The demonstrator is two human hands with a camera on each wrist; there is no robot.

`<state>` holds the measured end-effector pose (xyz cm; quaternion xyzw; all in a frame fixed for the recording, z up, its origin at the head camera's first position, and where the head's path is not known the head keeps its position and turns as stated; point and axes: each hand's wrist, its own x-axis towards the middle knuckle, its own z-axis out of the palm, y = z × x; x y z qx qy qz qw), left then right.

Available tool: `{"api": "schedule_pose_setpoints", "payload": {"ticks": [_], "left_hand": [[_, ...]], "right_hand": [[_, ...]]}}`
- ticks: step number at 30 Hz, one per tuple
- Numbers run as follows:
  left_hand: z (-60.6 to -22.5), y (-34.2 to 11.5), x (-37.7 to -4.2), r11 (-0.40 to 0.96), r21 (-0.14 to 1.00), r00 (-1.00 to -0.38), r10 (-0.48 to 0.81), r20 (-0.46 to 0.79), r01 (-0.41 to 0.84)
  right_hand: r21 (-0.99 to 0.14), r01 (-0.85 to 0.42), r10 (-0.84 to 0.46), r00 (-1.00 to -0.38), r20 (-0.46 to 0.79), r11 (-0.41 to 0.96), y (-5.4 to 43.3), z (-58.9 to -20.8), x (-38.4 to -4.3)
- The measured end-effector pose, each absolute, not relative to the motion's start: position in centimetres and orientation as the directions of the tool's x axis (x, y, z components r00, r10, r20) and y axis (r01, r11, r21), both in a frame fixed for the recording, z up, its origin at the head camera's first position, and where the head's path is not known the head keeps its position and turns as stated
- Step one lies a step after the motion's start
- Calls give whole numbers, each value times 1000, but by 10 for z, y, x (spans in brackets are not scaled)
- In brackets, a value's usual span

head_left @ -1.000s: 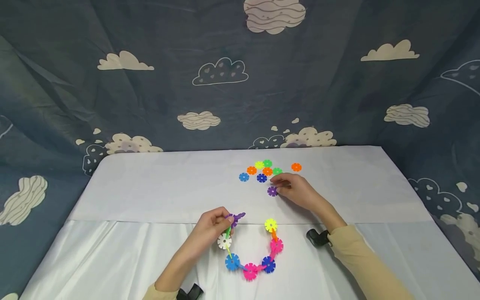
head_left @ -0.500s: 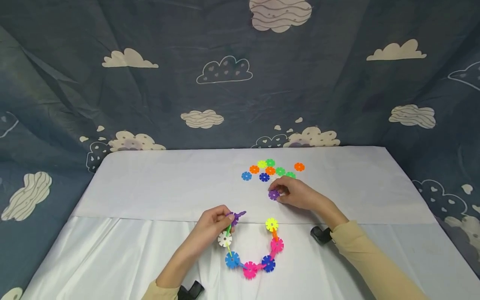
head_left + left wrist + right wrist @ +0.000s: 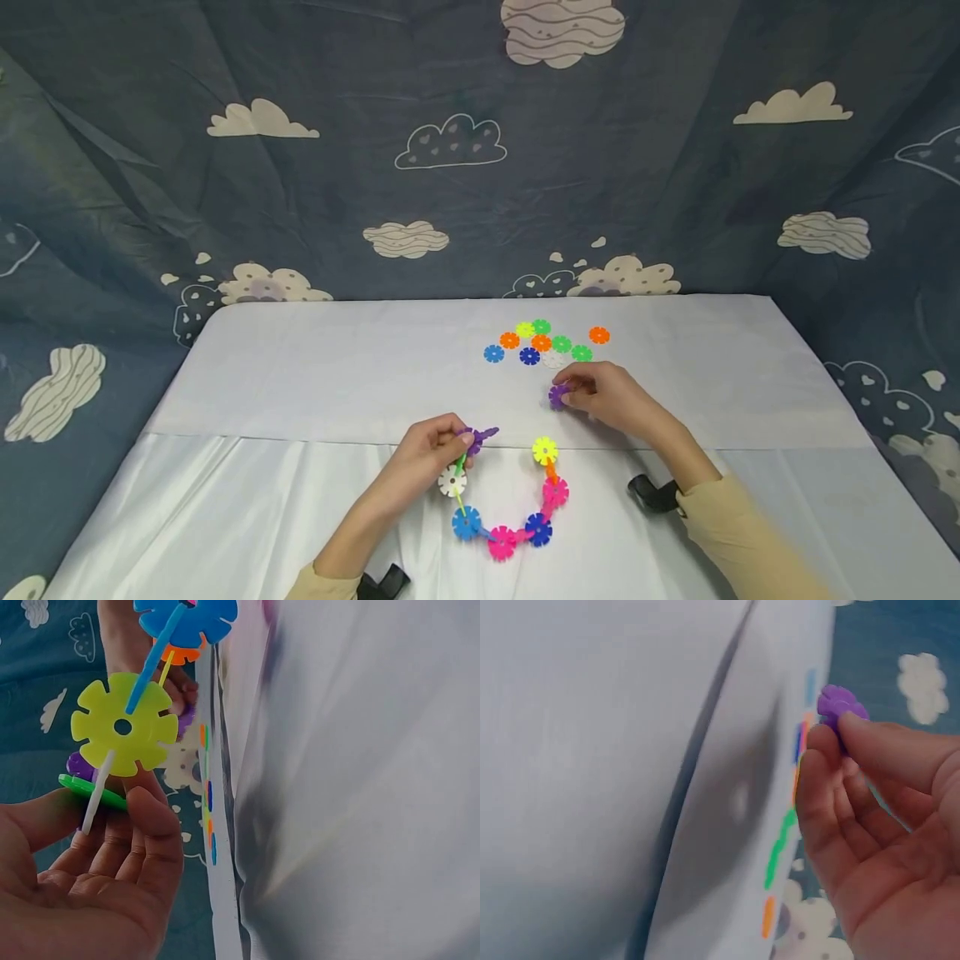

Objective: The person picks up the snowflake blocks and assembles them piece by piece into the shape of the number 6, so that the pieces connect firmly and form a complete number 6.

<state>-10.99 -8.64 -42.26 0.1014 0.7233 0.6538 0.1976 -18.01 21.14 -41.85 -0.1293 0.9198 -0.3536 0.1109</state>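
A chain of notched plastic discs (image 3: 502, 542) curves in a U in the head view, its discs slotted into one another. My left hand (image 3: 423, 454) pinches its left end, around the purple and green discs; in the left wrist view the thumb and fingers press the green disc (image 3: 94, 792), with a yellow disc (image 3: 124, 724) above. At the other end of the chain is a yellow disc (image 3: 545, 451). My right hand (image 3: 611, 396) pinches a loose purple disc (image 3: 558, 397) between thumb and fingertips, also seen as a purple disc (image 3: 841, 705) in the right wrist view.
Loose discs in orange, green, yellow and blue lie towards the back of the white-covered table (image 3: 337, 367), among them a dark blue disc (image 3: 529, 357) and a pale white disc (image 3: 553, 360). One orange disc (image 3: 599, 335) lies apart on the right. A cloud-patterned cloth (image 3: 450, 200) hangs behind.
My right hand has drawn the purple disc away from the loose discs, slightly nearer and to the right, uncovering a green and a white disc. The left hand has kept its pinch on the chain.
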Motion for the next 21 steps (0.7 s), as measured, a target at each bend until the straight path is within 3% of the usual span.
{"api": "schedule_pose_setpoints", "payload": {"ticks": [9,14,21], "left_hand": [[-421,-85,-109,124,990,-895,431,-117,-70],[-419,-84,-108,141,990,-885,457,-83,-20],[-416,-82,-105,188,982,-875,480,-66,30]], "right_hand": [[-871,-116,-199,-980,21,478,192,-398,-129],[-948,-98,-212,-977,33,303,172,-394,-104],[-948,-31,-176,-984,-27,317,153,-393,-87]]}}
